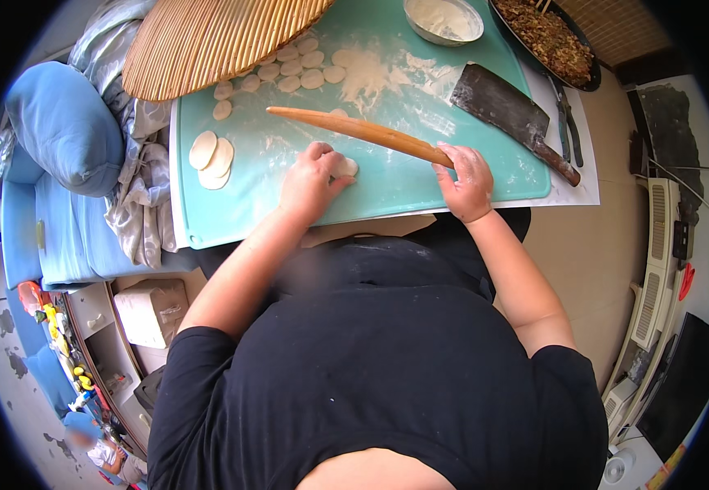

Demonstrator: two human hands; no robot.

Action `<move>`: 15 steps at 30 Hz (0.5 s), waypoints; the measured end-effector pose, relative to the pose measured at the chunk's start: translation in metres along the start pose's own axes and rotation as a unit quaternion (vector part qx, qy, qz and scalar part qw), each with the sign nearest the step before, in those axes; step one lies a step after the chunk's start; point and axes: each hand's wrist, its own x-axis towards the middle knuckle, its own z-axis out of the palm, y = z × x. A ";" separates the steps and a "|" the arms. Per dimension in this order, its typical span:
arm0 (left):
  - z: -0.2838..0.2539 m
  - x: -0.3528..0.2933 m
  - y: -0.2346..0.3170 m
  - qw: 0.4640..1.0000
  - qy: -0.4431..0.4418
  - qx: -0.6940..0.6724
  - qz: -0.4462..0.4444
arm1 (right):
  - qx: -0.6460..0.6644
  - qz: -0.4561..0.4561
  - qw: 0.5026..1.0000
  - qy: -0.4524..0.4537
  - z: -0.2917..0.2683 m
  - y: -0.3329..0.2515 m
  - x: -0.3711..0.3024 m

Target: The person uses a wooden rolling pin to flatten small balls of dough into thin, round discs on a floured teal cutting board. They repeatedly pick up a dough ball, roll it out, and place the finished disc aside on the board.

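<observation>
My right hand (467,181) is closed round the thick end of a tapered wooden rolling pin (354,129), which slants up to the left across the mat. My left hand (312,181) pinches the edge of a small piece of dough (345,167) near the front of the floured green mat (248,196). To the left lie a few rolled dough wrappers (203,150), partly overlapping. Several small flattened dough rounds (312,79) are spread farther back, some beside a round slatted tray (224,41) that partly hides them. One round is partly covered by the rolling pin.
A cleaver (501,106) lies on the mat's right side, beside dark-handled pliers or shears (568,131). Behind stand a bowl of flour (444,20) and a dark pan of chopped filling (546,41). A blue sofa (60,220) is at left; a person (105,453) appears at lower left.
</observation>
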 end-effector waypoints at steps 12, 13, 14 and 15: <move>-0.012 0.005 -0.078 0.978 0.015 0.203 -0.048 | -0.116 -0.069 0.958 -0.253 0.032 -0.023 0.052; -0.012 0.017 -0.082 0.977 0.024 0.206 -0.051 | -0.137 -0.059 0.961 -0.235 0.042 -0.015 0.058; -0.014 0.022 -0.083 0.976 0.032 0.209 -0.053 | -0.158 -0.049 0.962 -0.217 0.055 -0.005 0.063; -0.016 0.026 -0.082 0.971 0.046 0.229 -0.052 | -0.181 -0.040 0.963 -0.196 0.061 -0.001 0.068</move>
